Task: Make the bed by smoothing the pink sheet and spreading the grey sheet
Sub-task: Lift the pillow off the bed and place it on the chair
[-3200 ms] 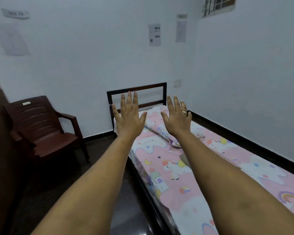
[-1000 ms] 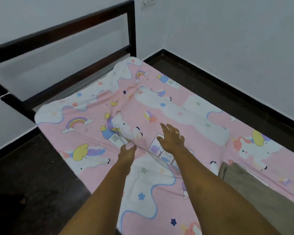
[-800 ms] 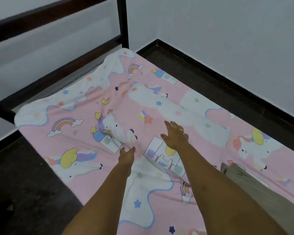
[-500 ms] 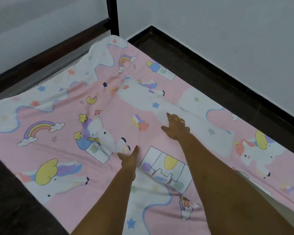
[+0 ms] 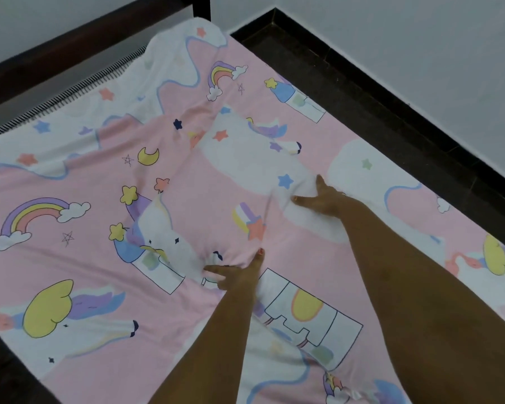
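Pink sheet (image 5: 187,196) lies spread across the bed under both our hands. Its printed cloth looks thin, soft and light, and it bunches readily: a ridge of creases runs between the hands and on beyond them. Our left hand (image 5: 236,277) presses flat on it, fingers splayed, gripping nothing. Our right hand (image 5: 325,199), farther out and to the right, lies flat likewise. We judge that open palms sliding outward will suit it, with the edges the place to grip for a pull. No grey sheet shows. Beyond the hands stands the frame (image 5: 85,51).
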The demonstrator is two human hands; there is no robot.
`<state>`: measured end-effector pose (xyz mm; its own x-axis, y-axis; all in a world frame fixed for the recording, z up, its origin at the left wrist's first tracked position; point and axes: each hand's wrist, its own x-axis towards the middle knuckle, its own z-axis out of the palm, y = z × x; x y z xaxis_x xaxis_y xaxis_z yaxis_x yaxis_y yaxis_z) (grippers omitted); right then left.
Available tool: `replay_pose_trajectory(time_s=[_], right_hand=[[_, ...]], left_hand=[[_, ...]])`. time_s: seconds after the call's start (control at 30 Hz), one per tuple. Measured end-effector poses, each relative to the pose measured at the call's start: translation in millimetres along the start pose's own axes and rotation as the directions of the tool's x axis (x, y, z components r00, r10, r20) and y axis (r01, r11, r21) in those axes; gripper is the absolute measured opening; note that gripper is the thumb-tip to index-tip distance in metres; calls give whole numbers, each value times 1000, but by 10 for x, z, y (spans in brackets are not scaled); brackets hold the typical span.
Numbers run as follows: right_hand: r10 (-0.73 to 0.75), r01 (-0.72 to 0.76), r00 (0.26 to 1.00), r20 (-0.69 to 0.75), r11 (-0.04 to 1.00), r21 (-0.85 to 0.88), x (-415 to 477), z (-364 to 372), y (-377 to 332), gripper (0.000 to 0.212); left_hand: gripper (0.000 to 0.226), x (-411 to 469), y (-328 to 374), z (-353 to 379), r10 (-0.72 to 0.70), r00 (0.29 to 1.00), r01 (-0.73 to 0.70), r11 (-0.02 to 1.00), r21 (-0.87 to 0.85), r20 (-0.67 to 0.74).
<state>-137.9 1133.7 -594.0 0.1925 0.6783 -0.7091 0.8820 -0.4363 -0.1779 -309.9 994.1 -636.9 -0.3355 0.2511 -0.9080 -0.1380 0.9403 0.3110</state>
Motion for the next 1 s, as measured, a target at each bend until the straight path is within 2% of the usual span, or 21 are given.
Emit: replay_pose_trajectory(time_s=[0.07, 0.17, 0.2, 0.33, 0.4, 0.47, 0.57, 0.73, 0.93, 1.0], right_hand=[[23, -22, 999, 40, 999, -41, -32, 44, -3, 117], [25, -24, 999, 22, 998, -66, 12, 131, 58, 143], [13, -13, 1000, 7, 998, -57, 56, 162, 108, 143], [-49, 45, 996, -75, 998, -48, -191, 159, 106, 101], [-64, 57, 991, -118, 996, -69, -385, 188, 84, 76], [-83, 67, 979, -187, 993, -93, -550, 232, 74, 59], [-120, 100, 960, -254, 991, -87, -882, 210, -2, 52], [-232, 211, 935, -269, 972, -103, -1536, -70, -376, 46], [-379, 396, 872, -310, 918, -9, -2481, -143, -1073, 42], [-454, 483, 828, -331, 876, 7, -2849, -167, -1391, 41]], left_hand=[[135, 42, -34, -18, -2, 1000, 2, 1000, 8, 5], [132, 40, -105, -66, -2, 1000, 3, 999, -44, 20], [132, 29, -134, -96, 12, 1000, -10, 996, -94, 21], [121, 80, -294, -162, 103, 995, -89, 911, -403, 15], [112, 48, -329, -197, 147, 989, -127, 849, -513, -1], [102, -30, -341, -256, 151, 988, -107, 796, -595, 24], [95, -202, -366, -435, 128, 988, -41, 755, -654, 85], [90, -590, -330, -971, 147, 986, -54, 713, -699, 74], [104, -1140, -160, -1996, 247, 968, -190, 603, -775, -44], [96, -1343, -116, -2407, 269, 959, -233, 549, -802, -95]])
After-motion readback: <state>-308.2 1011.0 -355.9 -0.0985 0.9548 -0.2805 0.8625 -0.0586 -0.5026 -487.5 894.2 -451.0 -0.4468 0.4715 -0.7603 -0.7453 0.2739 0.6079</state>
